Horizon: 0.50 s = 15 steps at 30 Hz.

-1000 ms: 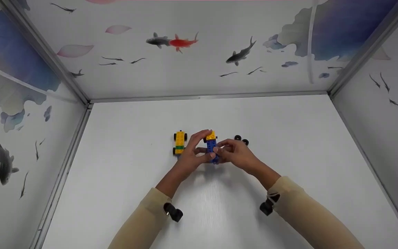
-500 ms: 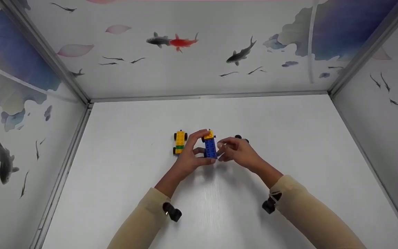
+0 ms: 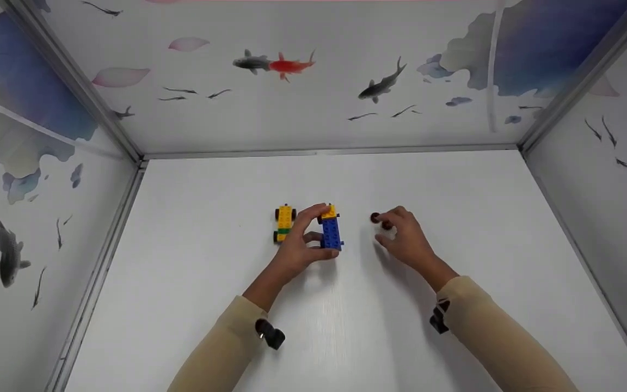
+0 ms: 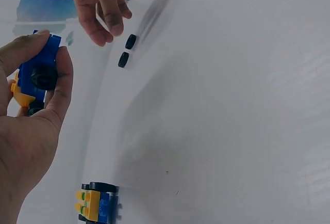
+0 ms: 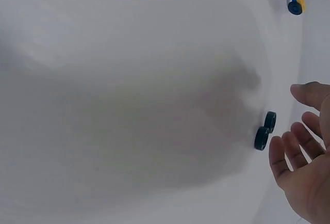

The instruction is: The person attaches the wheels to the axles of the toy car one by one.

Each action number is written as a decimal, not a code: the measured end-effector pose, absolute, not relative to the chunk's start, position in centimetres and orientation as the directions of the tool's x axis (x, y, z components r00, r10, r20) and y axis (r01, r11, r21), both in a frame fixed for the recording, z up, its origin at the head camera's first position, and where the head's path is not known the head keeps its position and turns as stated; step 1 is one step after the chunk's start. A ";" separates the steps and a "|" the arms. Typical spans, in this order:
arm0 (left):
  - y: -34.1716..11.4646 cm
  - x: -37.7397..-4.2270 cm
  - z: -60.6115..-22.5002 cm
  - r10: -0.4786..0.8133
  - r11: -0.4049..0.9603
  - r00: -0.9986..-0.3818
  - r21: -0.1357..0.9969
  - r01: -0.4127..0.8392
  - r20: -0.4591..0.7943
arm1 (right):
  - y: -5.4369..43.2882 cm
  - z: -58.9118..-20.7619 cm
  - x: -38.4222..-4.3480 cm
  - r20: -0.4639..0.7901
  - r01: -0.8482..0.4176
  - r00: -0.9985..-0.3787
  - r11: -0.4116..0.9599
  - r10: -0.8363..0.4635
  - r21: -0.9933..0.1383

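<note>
My left hand (image 3: 292,253) holds a toy brick car (image 3: 331,231) between thumb and fingers. The car has a long blue body with a yellow block at one end. In the left wrist view, black wheels show on the side of the held car (image 4: 38,69). Two loose black wheels (image 5: 265,131) lie on the table. Over them is my right hand (image 3: 406,237), fingers spread and holding nothing, fingertips overlapping the wheels in the head view.
A second toy car (image 3: 284,222), yellow with a green strip and black wheels, stands just left of my left hand. White walls (image 3: 313,120) with painted fish border the white tabletop (image 3: 210,218) at the back and both sides.
My right hand has left the blue car and moved right to the loose wheels. My left hand keeps the car, now with its blue studded face fully showing.
</note>
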<state>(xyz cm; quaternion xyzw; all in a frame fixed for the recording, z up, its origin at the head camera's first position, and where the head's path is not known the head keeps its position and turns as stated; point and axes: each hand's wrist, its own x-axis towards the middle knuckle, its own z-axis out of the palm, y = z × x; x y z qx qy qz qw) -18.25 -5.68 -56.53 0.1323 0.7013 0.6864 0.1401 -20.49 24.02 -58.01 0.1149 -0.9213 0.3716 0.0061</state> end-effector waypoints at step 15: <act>-5.8 -18.1 -56.8 0.391 0.033 -0.920 0.999 -0.026 -0.037 | 25.1 -59.7 -20.4 0.030 -0.160 -0.986 0.875 -0.165 -0.457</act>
